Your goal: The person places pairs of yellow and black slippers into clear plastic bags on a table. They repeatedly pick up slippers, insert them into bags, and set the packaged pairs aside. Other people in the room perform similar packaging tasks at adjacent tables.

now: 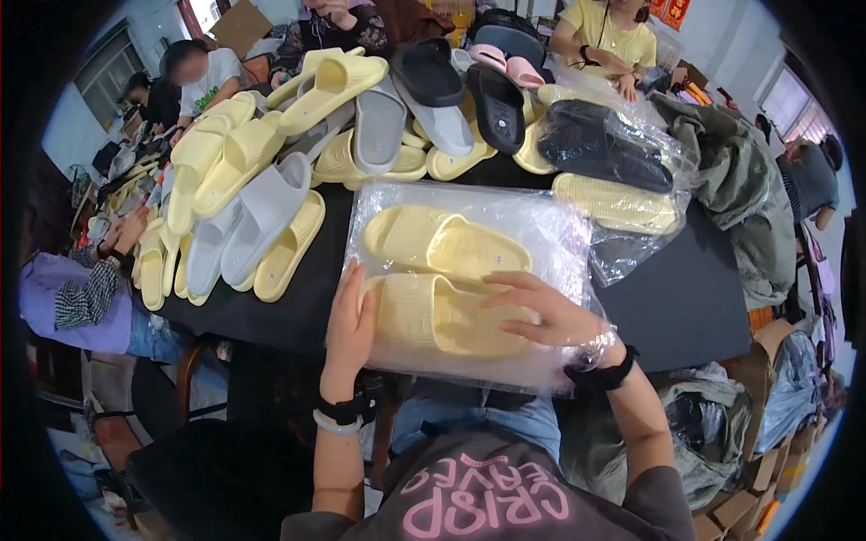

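Two pale yellow slide slippers lie side by side on a stack of clear plastic bags (557, 221) in front of me. Their toes point left; the far slipper (417, 236) sits just beyond the near slipper (406, 311). My left hand (350, 314) stands at the toe end of the near one, fingers stretched out along its edge. Over the heel end spreads my right hand (550, 311), its fingertips resting on or just above the footbeds; exact contact is hard to see. Neither hand grips anything.
Yellow and grey slippers (266, 212) are heaped at the left and back of the black table (695, 311). Black slippers (600, 144) in clear plastic lie at back right, beside a grey-green sack (735, 194). A person in yellow (613, 41) stands across the table.
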Demonstrator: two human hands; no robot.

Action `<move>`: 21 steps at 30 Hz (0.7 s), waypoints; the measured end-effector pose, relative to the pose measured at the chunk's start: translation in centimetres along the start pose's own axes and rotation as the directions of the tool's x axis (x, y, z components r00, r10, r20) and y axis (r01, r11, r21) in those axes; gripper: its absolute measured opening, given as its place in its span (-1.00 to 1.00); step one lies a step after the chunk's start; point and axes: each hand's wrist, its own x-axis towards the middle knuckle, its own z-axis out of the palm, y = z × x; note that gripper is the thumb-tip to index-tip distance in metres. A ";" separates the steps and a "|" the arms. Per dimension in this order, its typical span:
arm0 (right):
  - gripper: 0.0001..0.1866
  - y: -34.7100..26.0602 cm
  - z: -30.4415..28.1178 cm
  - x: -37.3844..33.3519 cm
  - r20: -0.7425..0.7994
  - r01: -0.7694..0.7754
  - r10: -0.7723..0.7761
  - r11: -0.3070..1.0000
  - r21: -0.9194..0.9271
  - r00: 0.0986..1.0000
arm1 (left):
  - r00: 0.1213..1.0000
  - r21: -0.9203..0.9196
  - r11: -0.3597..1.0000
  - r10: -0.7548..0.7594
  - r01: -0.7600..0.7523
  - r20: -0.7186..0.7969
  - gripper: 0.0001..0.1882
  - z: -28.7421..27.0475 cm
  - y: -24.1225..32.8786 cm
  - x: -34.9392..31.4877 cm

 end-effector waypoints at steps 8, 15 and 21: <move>-0.67 3.5 4.6 7.8 0.229 0.265 -0.182 0.872 -0.412 0.956 | 0.999 0.067 0.998 0.004 -0.007 0.039 -0.49 2.6 -2.3 0.1; -0.72 4.9 4.5 7.6 0.202 0.217 -0.137 0.863 -0.456 0.970 | 0.995 0.084 0.995 -0.063 0.056 0.082 -0.42 2.7 -2.4 0.1; -0.74 3.4 0.6 2.0 0.116 0.132 -0.080 0.824 -0.551 0.990 | 0.995 0.288 0.958 -0.025 -0.005 0.100 -0.31 3.7 -2.7 -0.4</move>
